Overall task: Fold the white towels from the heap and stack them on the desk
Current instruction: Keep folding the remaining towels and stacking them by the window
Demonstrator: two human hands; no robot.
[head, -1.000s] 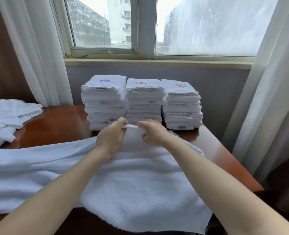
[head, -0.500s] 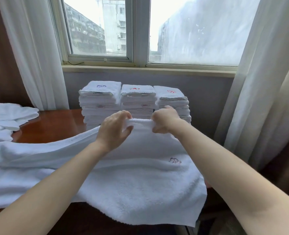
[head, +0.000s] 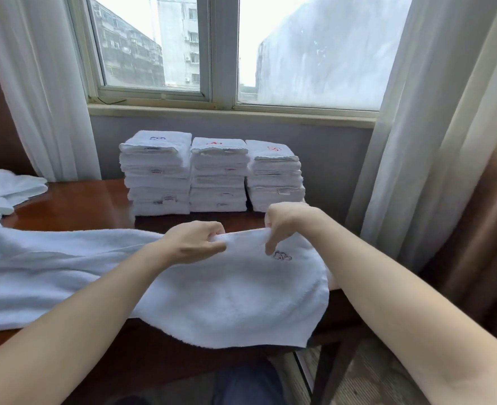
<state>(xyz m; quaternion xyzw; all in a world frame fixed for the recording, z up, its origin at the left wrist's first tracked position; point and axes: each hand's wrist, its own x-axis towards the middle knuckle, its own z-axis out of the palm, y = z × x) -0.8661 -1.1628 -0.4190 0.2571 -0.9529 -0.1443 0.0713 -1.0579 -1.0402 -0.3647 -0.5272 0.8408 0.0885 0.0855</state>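
**At a window desk, two hands pinch up a towel's edge**

On a dark wooden desk (head: 75,206) below a window (head: 300,54), a person's left hand (head: 194,244) and right hand (head: 285,226) each pinch the far edge of a white towel (head: 227,296), holding that edge up off the wood. The left hand's fingers curl round the hem. The right grips it between thumb and fingertips, the thumb pointing down just beside a small dark stitched emblem (head: 282,255) near the towel's corner. The emblem is an outline of loops and no letters can be read in it. The rest of the towel lies across the desk and trails away to the left, its near edge hanging over the front.

Behind the hands, three stacks of folded white towels stand side by side against the wall. The left stack (head: 156,173) carries a blue stitched mark (head: 157,138) on top. The middle stack (head: 219,176) and the right stack (head: 273,179) each carry a red one, and none of the marks is legible. Small sewn tags show along several folded edges, their print too small to read. The right hand covers the lower near corner of the right stack.

A heap of loose white towels (head: 5,188) lies at the desk's far left end. Pale curtains (head: 37,83) hang at both sides of the window, with grey apartment blocks (head: 130,51) visible through the glass. Dark blue trousers (head: 244,384) show below the desk's front edge.
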